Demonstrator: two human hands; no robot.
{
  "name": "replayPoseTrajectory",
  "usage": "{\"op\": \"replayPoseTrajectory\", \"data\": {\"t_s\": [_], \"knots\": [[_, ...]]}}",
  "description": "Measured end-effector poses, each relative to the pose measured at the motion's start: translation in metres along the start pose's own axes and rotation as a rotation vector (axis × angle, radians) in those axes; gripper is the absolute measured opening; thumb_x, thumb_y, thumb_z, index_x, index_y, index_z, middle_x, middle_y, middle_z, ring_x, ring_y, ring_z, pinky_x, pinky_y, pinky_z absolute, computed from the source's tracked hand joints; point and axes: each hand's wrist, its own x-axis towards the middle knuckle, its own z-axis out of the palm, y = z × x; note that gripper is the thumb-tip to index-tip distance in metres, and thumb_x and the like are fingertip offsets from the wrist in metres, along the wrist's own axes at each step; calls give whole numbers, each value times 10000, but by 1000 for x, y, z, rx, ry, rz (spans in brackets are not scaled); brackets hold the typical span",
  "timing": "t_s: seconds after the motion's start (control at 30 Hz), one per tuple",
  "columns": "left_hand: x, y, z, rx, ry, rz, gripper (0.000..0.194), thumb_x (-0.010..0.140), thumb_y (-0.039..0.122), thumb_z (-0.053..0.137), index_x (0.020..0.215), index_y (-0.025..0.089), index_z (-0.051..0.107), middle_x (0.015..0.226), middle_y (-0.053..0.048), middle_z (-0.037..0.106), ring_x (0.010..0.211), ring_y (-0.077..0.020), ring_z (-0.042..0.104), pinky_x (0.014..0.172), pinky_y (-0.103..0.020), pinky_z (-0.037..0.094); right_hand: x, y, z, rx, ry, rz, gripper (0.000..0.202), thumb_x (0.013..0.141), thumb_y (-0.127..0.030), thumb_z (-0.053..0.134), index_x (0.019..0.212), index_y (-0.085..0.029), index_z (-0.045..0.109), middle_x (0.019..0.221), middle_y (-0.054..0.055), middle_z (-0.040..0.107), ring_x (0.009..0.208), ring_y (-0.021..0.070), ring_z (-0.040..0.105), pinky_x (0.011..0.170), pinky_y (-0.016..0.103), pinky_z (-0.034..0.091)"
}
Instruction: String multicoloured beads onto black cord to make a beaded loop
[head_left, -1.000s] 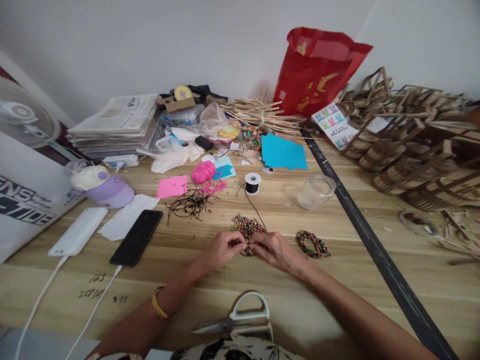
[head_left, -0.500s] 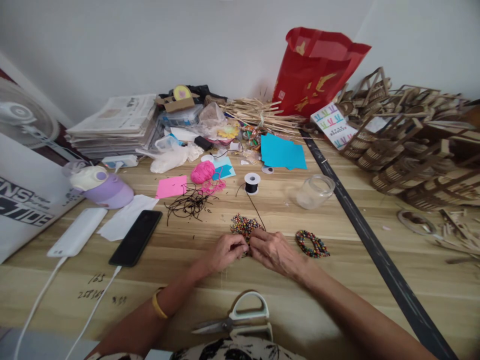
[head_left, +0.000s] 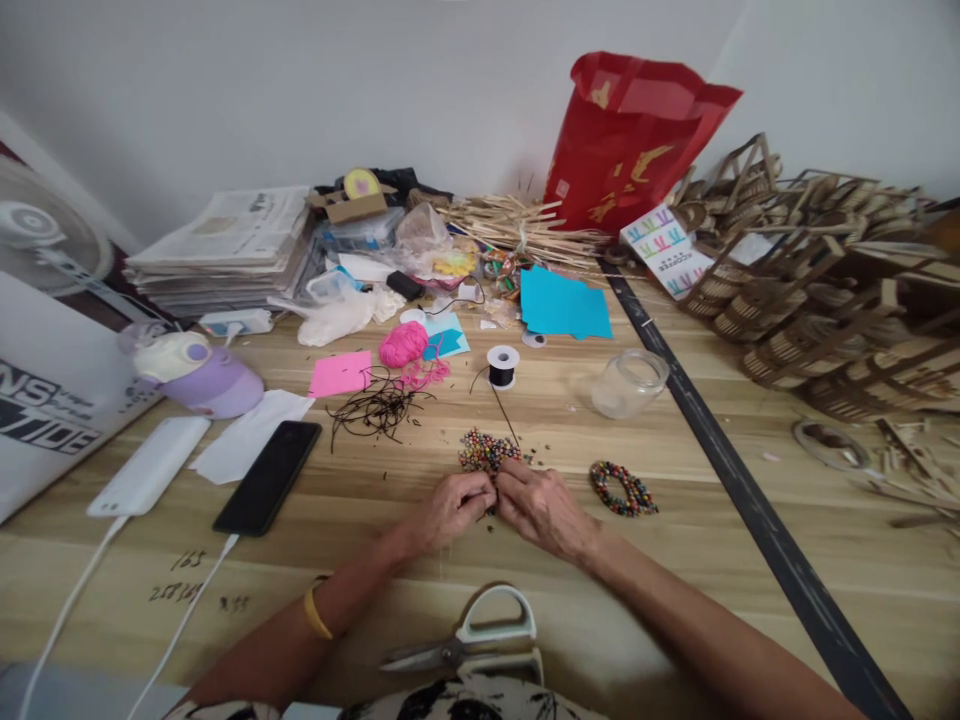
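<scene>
My left hand [head_left: 457,508] and my right hand [head_left: 544,508] meet at the near edge of a small pile of multicoloured beads [head_left: 486,447]. Both are closed, thumbs and fingertips pinched close together. A black cord [head_left: 506,412] runs from a white spool [head_left: 502,367] down to my right fingers, which grip it. Whatever the left fingertips pinch is too small and covered to make out. A few dark bits lie just below the fingertips. To the right of my right hand lies a coiled string of beads [head_left: 622,488].
White-handled scissors [head_left: 495,632] lie close to my body. A glass jar [head_left: 628,383] stands right of the spool. Cut black cords [head_left: 379,405], pink yarn [head_left: 403,343] and a phone [head_left: 268,477] are on the left. Small woven baskets [head_left: 780,350] crowd the right side.
My hands remain pinched together in nearly the same spot, with the fingers shifted slightly. The cord's visible lower part has moved a little left, and more loose beads show beside the pile.
</scene>
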Motion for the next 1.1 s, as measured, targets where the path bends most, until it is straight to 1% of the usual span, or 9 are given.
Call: {"op": "replayPoseTrajectory", "data": {"t_s": [0.13, 0.23, 0.37, 0.53, 0.6, 0.67, 0.77, 0.93, 1.1], "knots": [[0, -2, 4, -83, 37, -44, 264, 873, 344, 451, 703, 150, 504, 529, 47, 441, 495, -85, 400, 502, -195, 317, 0, 5, 2, 172, 53, 61, 181, 877, -97, 447, 727, -171, 518, 721, 10, 505, 625, 121, 471, 541, 220, 291], [1, 0, 3, -111, 75, -57, 259, 861, 349, 470, 711, 143, 517, 518, 38, 477, 487, -84, 434, 501, -191, 338, 1, 5, 0, 340, 84, 93, 173, 876, -114, 450, 729, -168, 521, 712, 22, 523, 644, 131, 478, 577, 226, 341], [2, 2, -2, -125, 116, -37, 263, 844, 360, 499, 705, 140, 528, 533, 24, 513, 506, -89, 462, 527, -199, 367, 0, 7, -4, 509, 96, 170, 158, 914, -212, 457, 805, -158, 558, 742, 36, 563, 668, 136, 501, 602, 240, 382], [2, -1, -7, -211, 113, -27, 285, 838, 398, 517, 708, 145, 531, 544, 20, 535, 517, -93, 477, 533, -203, 372, 0, 15, -9, 745, 121, 404, 262, 950, -377, 418, 915, -160, 560, 661, -6, 524, 551, 101, 456, 494, 205, 356], [2, -1, -8, -236, 116, -32, 290, 832, 402, 529, 704, 143, 534, 551, 17, 541, 523, -93, 480, 536, -203, 372, 1, 18, -12, 832, 170, 445, 288, 936, -422, 434, 947, -159, 551, 719, 10, 556, 560, 100, 475, 501, 205, 380], [2, 0, -9, -252, 115, -37, 291, 833, 403, 531, 708, 139, 539, 556, 16, 544, 525, -92, 478, 542, -204, 372, 3, 20, -15, 886, 215, 451, 299, 917, -443, 462, 963, -160, 548, 787, 31, 585, 583, 107, 502, 516, 214, 405], [1, -1, -10, -279, 112, -33, 288, 838, 404, 526, 741, 134, 550, 566, 15, 544, 534, -95, 480, 553, -209, 377, 5, 21, -17, 899, 230, 449, 293, 904, -437, 481, 958, -159, 556, 765, 32, 585, 578, 114, 505, 517, 223, 411], [1, -3, -10, -275, 111, -19, 286, 846, 406, 523, 746, 139, 551, 585, 10, 548, 557, -103, 492, 580, -217, 387, 5, 16, -18, 749, 177, 423, 242, 900, -379, 488, 954, -160, 575, 700, 9, 565, 559, 111, 476, 493, 216, 368], [1, 0, -12, -284, 92, -22, 302, 833, 430, 533, 735, 145, 545, 590, 9, 553, 569, -110, 493, 598, -227, 393, 4, 11, -15, 712, 129, 358, 210, 895, -329, 495, 995, -164, 580, 771, 23, 592, 613, 116, 507, 517, 206, 387]]}}
